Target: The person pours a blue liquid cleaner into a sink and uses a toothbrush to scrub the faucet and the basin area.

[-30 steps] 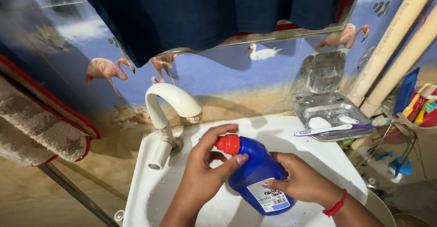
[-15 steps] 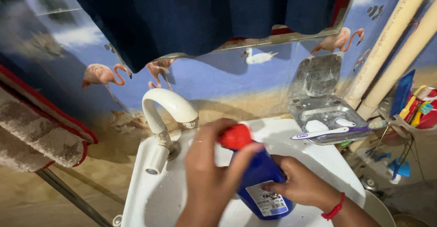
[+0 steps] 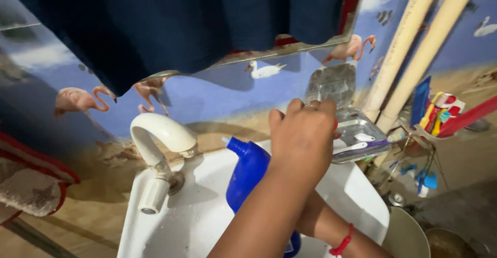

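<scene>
Two hands work over a white washbasin (image 3: 171, 222). The left hand (image 3: 303, 136) is raised with its fingers curled inward beside the metal soap dish (image 3: 357, 134); a sliver of red shows at its far edge, but whether it grips anything there I cannot tell. The right hand is almost wholly hidden behind the left forearm, low beside the blue bottle (image 3: 248, 172), so its hold on the bottle cannot be told either; only its wrist with a red thread band (image 3: 341, 243) shows. The bottle stands tilted in the basin, its blue nozzle bare and pointing up-left toward the white tap (image 3: 158, 144). A toothbrush (image 3: 360, 146) lies across the soap dish. Dark blue cloth (image 3: 181, 20) hangs above.
</scene>
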